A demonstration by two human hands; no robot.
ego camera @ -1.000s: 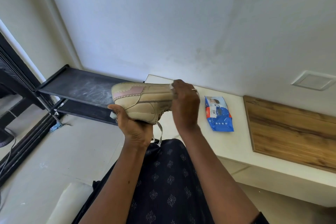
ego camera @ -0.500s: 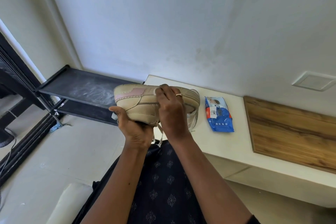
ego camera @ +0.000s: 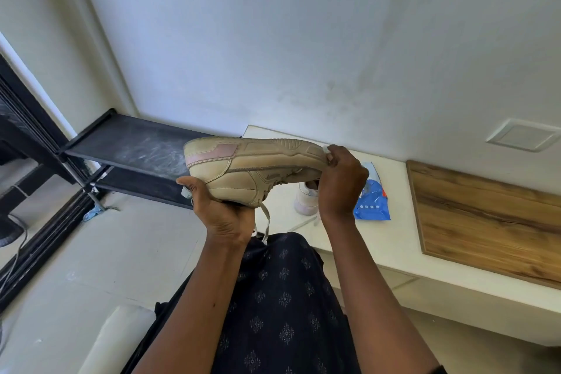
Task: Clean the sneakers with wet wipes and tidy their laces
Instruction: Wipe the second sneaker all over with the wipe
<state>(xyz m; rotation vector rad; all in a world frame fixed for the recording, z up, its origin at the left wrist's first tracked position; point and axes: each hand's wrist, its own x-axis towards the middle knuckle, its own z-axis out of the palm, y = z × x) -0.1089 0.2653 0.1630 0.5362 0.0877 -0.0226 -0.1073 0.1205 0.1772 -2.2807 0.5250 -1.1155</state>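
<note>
I hold a beige sneaker (ego camera: 243,167) with a pink heel patch upside down, sole up, heel to the left. My left hand (ego camera: 220,211) grips it from below at the heel end. My right hand (ego camera: 341,181) wraps round the toe end and pinches a white wet wipe (ego camera: 326,149) against the sole's edge. A loose lace (ego camera: 266,222) dangles below the shoe. A second, whitish sneaker (ego camera: 306,197) stands on the white ledge (ego camera: 394,240) behind my right hand, mostly hidden. The blue wet-wipe pack (ego camera: 373,200) lies on the ledge, partly hidden by my right hand.
A wooden board (ego camera: 485,215) lies on the ledge to the right. A black two-tier rack (ego camera: 130,146) stands at the left against the wall. A black frame and a cable (ego camera: 12,252) are at the far left. My dark patterned clothing (ego camera: 282,307) fills the lower middle.
My right hand has slid with the wipe from the middle of the sole to the toe end. The second sneaker behind it has come into view.
</note>
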